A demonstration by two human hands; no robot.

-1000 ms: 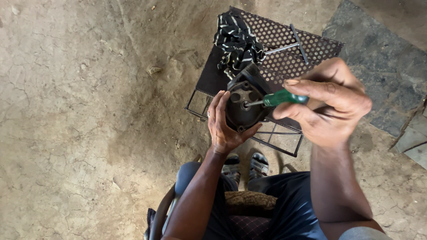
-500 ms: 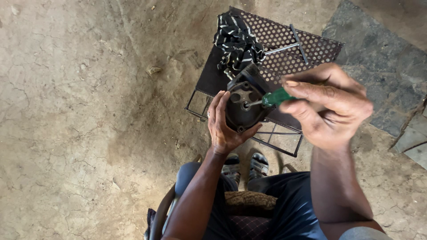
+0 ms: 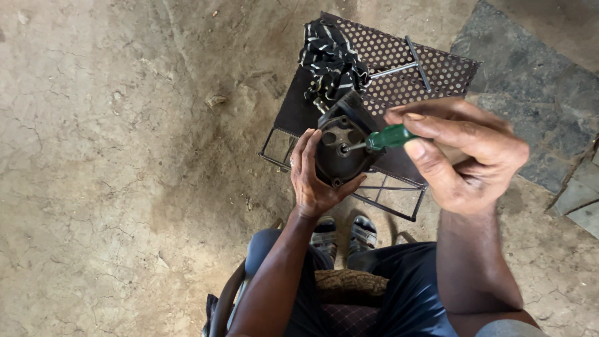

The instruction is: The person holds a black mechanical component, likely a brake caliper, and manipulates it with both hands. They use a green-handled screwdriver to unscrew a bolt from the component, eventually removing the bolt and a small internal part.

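The left hand (image 3: 315,178) cups a dark round machine housing (image 3: 340,146) from its 8 o'clock side, fingers curled closed around its back (which stays hidden). The right hand (image 3: 462,156) pinches shut on a green-handled screwdriver (image 3: 380,138), tip at the housing's centre. At 12 o'clock, a striped cloth (image 3: 331,59) and T-handled wrench (image 3: 405,65) lie on the perforated bench (image 3: 437,68); open dirt floor (image 3: 125,156) spreads toward 9 o'clock.

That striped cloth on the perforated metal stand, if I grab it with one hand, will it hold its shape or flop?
The striped cloth would probably flop: it lies crumpled in loose folds. It looks light for its size, so one hand should lift it. It lies against the T-shaped metal tool on the perforated stand, so lifting it might nudge that tool.
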